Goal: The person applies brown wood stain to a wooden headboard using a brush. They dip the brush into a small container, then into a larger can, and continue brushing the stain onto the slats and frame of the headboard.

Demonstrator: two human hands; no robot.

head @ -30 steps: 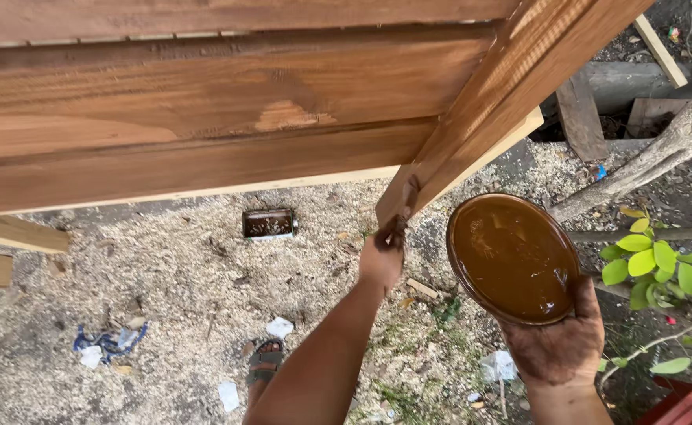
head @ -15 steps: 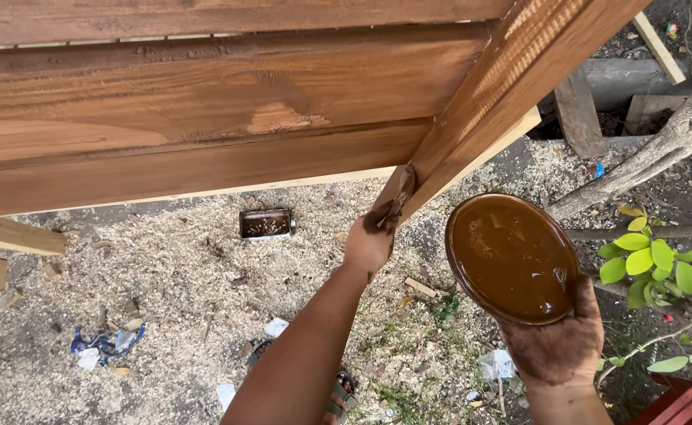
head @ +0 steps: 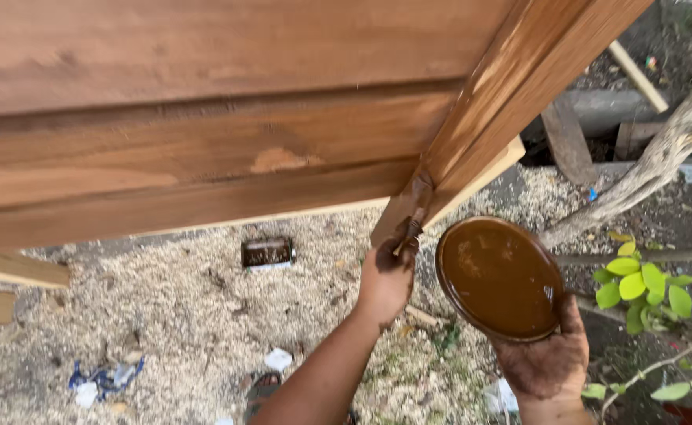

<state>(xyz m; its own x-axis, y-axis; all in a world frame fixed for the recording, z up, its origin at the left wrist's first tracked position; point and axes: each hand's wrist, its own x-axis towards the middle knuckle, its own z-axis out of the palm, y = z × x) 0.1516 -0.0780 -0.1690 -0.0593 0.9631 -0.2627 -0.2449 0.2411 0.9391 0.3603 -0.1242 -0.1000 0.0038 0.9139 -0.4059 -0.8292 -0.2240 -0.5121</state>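
My left hand reaches up from below and is shut on a small brush. The bristles press against the lower corner of a large brown wooden panel, where its slanted edge board ends. Wet dark stain shows at that corner. Just right of the brush, my stain-smeared right hand holds up a round shallow dish of brown liquid from underneath. A pale unstained patch sits low on the panel.
Sawdust covers the ground below. On it lie a small dark tin, blue and white litter and a sandal. Pale lumber ends stick in at the left. A bare branch and a green-leafed plant stand at the right.
My left hand has shifted the brush slightly along the panel's lower corner. The dish in my right hand has stayed almost in place.
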